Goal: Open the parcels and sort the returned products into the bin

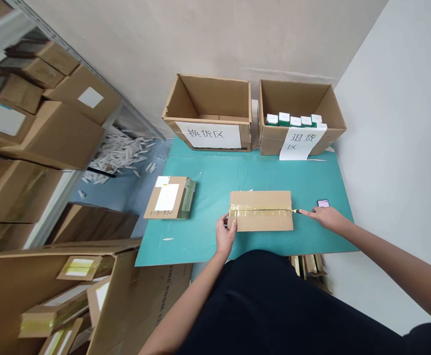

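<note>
Head view: taped carton (260, 219) between left grip (226, 235) and right grip (324, 218)

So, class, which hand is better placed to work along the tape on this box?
The right hand, probably: it holds what looks like a yellow cutter right at the end of the tape, while the left hand grips the other end of the box.
</note>
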The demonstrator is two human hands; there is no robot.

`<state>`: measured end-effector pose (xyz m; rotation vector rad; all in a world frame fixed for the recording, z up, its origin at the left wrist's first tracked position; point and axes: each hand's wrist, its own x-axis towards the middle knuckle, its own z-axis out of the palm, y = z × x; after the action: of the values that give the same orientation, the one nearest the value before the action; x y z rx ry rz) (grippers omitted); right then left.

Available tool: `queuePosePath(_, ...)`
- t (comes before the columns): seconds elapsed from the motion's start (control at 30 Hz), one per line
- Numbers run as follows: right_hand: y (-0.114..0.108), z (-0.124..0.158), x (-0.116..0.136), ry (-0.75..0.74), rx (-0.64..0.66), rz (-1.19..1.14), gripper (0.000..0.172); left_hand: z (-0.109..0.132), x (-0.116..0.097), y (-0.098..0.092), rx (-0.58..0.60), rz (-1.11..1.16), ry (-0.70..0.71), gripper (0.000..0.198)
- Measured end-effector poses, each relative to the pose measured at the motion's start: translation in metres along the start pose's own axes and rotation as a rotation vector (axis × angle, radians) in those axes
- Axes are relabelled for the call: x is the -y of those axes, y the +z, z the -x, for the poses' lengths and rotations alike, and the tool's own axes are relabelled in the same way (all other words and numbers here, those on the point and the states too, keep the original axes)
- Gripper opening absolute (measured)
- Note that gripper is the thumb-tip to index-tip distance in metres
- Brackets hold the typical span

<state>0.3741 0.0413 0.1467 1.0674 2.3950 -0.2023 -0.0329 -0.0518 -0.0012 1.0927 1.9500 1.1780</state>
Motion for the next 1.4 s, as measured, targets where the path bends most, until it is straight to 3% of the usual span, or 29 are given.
queuePosePath(0.2,-0.002,0.015,-0.004,0.044,0.037,0.029,0.082,0.0,-0.003,0.0,-0.009,0.014,-0.004,0.043)
queuePosePath(0.37,0.001,0.019,-0.005,0.051,-0.004,-0.011,0.079,0.001,-0.003,0.0,-0.014,0.007,0.003,0.043)
queuePosePath(0.87,0.007,0.027,-0.003,0.104,0.031,0.0,0.077,-0.001,-0.004,0.0,-0.012,-0.005,0.021,0.041)
queuePosePath(1.03,0.012,0.041,-0.005,0.137,-0.037,0.046,0.08,-0.001,-0.004,0.001,-0.007,-0.001,0.023,0.043)
queuePosePath(1.13,0.007,0.031,0.009,0.071,-0.087,0.045,0.079,-0.001,-0.004,0.001,-0.002,-0.016,0.026,0.046)
queuePosePath(1.4,-0.003,-0.029,0.054,-0.035,-0.148,0.013,0.074,-0.002,0.002,0.001,0.012,-0.028,0.022,0.048)
